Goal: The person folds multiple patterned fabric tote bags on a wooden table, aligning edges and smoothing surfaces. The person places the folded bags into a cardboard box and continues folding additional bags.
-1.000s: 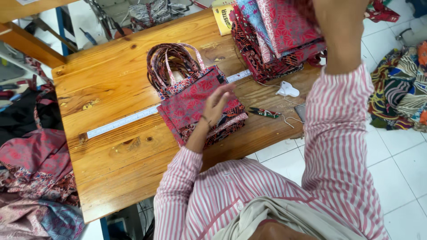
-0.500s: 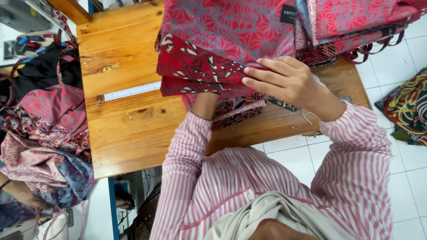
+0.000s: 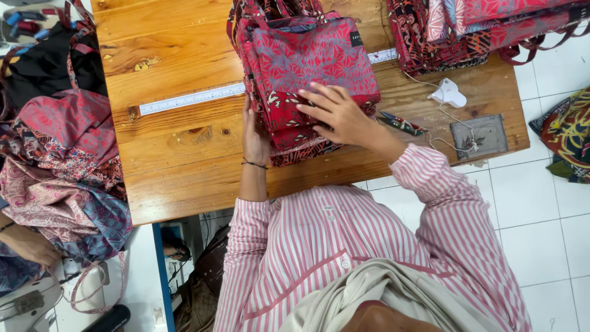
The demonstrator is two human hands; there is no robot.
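We have a stack of red and grey batik-print fabric tote bags [image 3: 307,74] lying in the middle of the varnished wooden counter [image 3: 178,160], partly covering a long white ruler [image 3: 190,98]. Our right hand [image 3: 338,114] rests flat and open on the top bag, fingers spread over its near edge; our left hand [image 3: 253,132] is tucked against the stack's left side, and we cannot tell whether it grips anything.

To square the pile well, we judge it best to press evenly from above while the side hand nudges the edges flush, since soft woven cotton slides and bulges easily.

The cloth looks matte and pliable, the folded layers thick at the hems. Nearby lie small red-handled snips [image 3: 402,124], a white plastic piece [image 3: 448,93] and a flat grey metal plate [image 3: 479,136]. A second pile of patterned bags [image 3: 479,27] sits at the far right.
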